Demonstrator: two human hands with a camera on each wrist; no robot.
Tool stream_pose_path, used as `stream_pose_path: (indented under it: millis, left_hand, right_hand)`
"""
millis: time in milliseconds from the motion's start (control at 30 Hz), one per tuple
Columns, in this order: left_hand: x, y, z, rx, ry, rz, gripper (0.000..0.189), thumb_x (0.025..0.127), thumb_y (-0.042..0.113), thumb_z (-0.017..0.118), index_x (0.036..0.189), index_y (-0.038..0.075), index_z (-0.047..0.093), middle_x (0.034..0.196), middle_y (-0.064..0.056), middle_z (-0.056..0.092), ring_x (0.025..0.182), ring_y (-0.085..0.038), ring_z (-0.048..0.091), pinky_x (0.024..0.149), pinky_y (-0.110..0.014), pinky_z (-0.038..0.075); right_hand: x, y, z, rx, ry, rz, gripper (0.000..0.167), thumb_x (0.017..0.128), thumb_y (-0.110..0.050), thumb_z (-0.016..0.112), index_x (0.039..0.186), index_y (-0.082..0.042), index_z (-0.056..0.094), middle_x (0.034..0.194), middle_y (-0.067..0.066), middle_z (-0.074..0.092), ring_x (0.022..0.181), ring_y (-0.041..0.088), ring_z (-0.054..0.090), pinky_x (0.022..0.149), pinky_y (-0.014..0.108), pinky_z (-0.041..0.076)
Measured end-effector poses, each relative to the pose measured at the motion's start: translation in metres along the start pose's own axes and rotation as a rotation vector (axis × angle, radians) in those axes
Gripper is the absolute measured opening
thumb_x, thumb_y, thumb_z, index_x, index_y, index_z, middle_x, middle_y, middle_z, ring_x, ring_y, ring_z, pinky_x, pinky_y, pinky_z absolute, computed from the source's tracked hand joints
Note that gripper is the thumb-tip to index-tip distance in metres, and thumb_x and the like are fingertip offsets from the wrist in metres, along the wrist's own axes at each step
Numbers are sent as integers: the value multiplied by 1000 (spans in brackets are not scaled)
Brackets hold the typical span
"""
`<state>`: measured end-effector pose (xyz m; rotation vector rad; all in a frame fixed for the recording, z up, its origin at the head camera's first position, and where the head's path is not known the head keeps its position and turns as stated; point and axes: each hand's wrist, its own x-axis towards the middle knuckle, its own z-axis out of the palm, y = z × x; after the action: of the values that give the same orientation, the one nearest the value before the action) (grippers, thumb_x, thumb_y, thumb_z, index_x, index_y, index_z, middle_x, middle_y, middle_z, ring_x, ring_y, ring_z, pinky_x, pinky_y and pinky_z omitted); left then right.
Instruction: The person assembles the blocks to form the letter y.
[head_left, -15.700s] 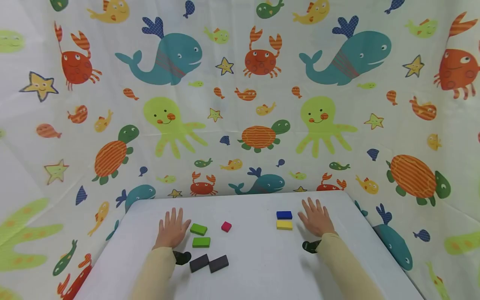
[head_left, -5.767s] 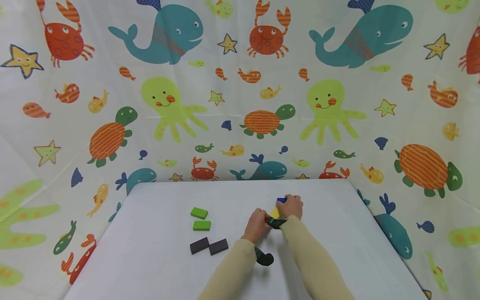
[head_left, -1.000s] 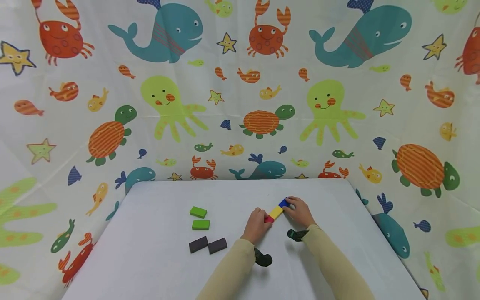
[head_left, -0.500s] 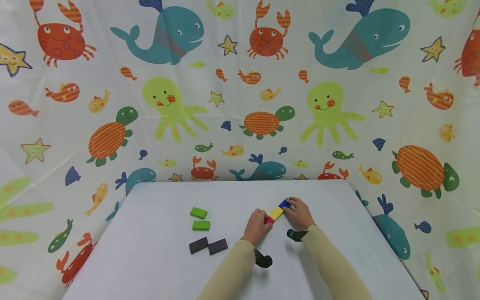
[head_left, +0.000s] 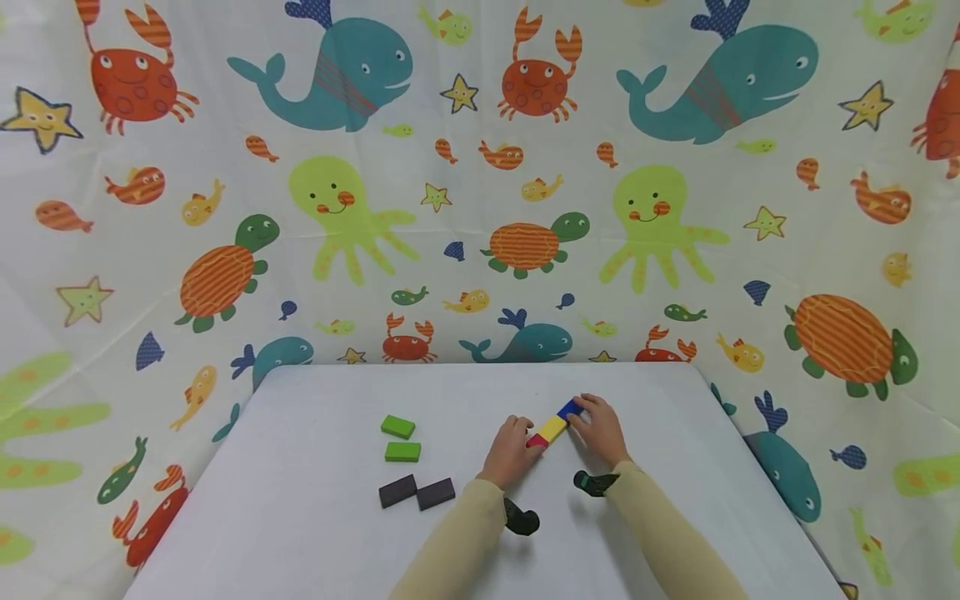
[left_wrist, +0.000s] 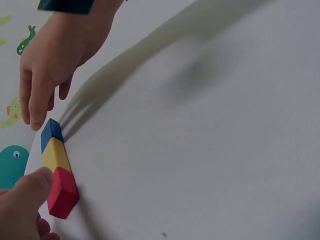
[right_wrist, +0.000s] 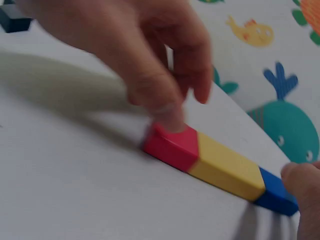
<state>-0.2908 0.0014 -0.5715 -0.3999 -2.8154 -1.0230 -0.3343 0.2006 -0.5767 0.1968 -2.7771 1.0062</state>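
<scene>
Three blocks lie end to end in a slanting row: red (right_wrist: 172,147), yellow (head_left: 553,430) and blue (head_left: 570,409). Beside the red end is my left hand (head_left: 508,454); its fingers are spread off the block, and the right wrist view has its blurred thumb just over the red top. At the blue end, my right hand (head_left: 602,431) has loosely bent fingers around the block without a visible pinch. In the left wrist view, the fingertips of that right hand (left_wrist: 55,55) hang slightly apart from the blue block (left_wrist: 51,134).
Left of the row on the white table (head_left: 315,533) lie two green blocks, one angled (head_left: 397,427) and one straight (head_left: 402,452). Two dark blocks, a left one (head_left: 397,491) and a right one (head_left: 436,493), touch at their corners nearer the front. A patterned curtain (head_left: 450,317) hangs behind.
Earlier the red, yellow and blue blocks lay separately; they came together in a row. In the last half second my left fingers have lifted off the red block, and my right fingers have loosened at the blue.
</scene>
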Motion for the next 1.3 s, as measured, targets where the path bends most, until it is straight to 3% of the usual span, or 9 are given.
stream_pose_path:
  millis: [133, 267, 433, 600, 833, 933, 1133, 1300]
  left_hand:
    - [1, -8, -19, 32, 20, -1, 36, 89, 26, 73, 114, 2, 61, 100, -7, 56, 89, -18, 54, 87, -31, 50]
    - [3, -27, -48, 84, 57, -9, 33, 92, 25, 70, 113, 1, 61, 102, -10, 57, 94, -23, 57, 89, -35, 50]
    - [3, -59, -85, 118, 83, -86, 34, 94, 26, 66, 115, -1, 61, 104, -13, 58, 96, -26, 58, 89, -39, 49]
    - [2, -89, -117, 171, 89, -167, 35, 96, 27, 63, 117, -1, 61, 105, -14, 59, 96, -28, 58, 88, -41, 49]
    - [-11, -120, -155, 266, 123, -143, 27, 96, 22, 63, 106, -3, 66, 100, -18, 62, 90, -33, 60, 83, -48, 50]
    - [-17, -129, -168, 278, 64, -168, 30, 95, 22, 63, 110, -4, 66, 104, -21, 61, 94, -36, 60, 85, -50, 49]
    - [-27, -145, -178, 258, -153, -262, 41, 94, 22, 65, 125, -4, 61, 115, -23, 56, 103, -35, 56, 93, -52, 45]
    - [-32, -153, -176, 259, -209, -269, 43, 92, 20, 67, 127, -5, 60, 111, -20, 56, 94, -28, 54, 90, -47, 47]
  right_hand:
    - [-11, -10, 6, 37, 36, 5, 42, 91, -20, 70, 127, 1, 63, 131, 22, 57, 121, 38, 52, 101, 54, 40]
    - [-26, -25, 12, 108, 32, 25, 38, 90, -22, 71, 124, -4, 67, 122, 15, 62, 102, 27, 61, 85, 41, 51]
    - [-38, -38, 24, 131, 42, 6, 37, 89, -24, 73, 121, -6, 69, 117, 10, 64, 84, 17, 57, 68, 27, 48]
    - [-45, -36, 37, 106, 56, 19, 38, 88, -27, 74, 119, -6, 70, 118, 10, 63, 84, 17, 55, 73, 31, 46]
    - [-50, -32, 43, 116, 61, 21, 35, 87, -27, 75, 116, -7, 72, 119, 5, 62, 88, 15, 56, 77, 32, 47]
    - [-51, -33, 42, 113, 66, 10, 33, 88, -27, 75, 114, -7, 72, 121, 5, 62, 90, 16, 58, 79, 34, 49]
    - [-53, -32, 43, 110, 99, -9, 30, 87, -22, 76, 112, -7, 73, 121, 7, 62, 92, 18, 59, 81, 37, 51]
    - [-53, -29, 47, 100, 104, -26, 29, 87, -22, 76, 112, -6, 73, 122, 8, 62, 93, 18, 60, 82, 38, 51]
